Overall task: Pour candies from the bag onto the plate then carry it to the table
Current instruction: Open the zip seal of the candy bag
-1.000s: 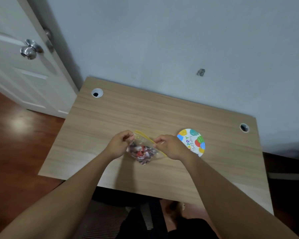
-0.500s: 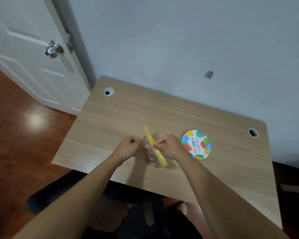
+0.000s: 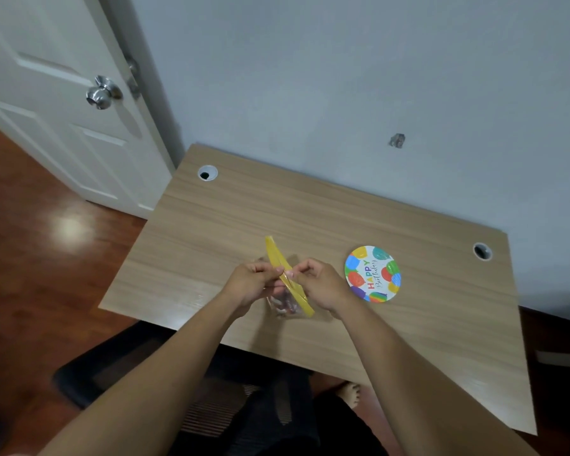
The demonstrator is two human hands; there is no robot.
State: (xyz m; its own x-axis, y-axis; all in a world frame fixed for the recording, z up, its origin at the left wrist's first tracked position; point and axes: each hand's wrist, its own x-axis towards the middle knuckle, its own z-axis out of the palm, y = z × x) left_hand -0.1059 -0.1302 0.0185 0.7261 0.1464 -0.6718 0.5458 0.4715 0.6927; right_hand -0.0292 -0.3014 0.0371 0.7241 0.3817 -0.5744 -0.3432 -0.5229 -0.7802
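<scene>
A clear zip bag [image 3: 285, 306] with a yellow seal strip holds red and white wrapped candies and is held just above the wooden desk [image 3: 425, 324]. My left hand [image 3: 249, 284] and my right hand [image 3: 320, 284] each pinch one side of the yellow strip near its middle. The strip runs edge-on from upper left to lower right between my fingers. Most of the candies are hidden below my hands. A small round paper plate [image 3: 373, 274] printed with coloured balloons and "Happy Birthday" lies flat on the desk, just right of my right hand.
The desk stands against a pale wall, with cable holes at the back left [image 3: 207, 173] and back right [image 3: 482, 251]. A white door with a metal knob [image 3: 102, 93] is at the left. A dark chair [image 3: 211, 390] and my foot show below the desk's front edge.
The bag has turned from lying flat with its candies showing to edge-on. Both hands have drawn closer together on the yellow strip. The camera view has shifted left.
</scene>
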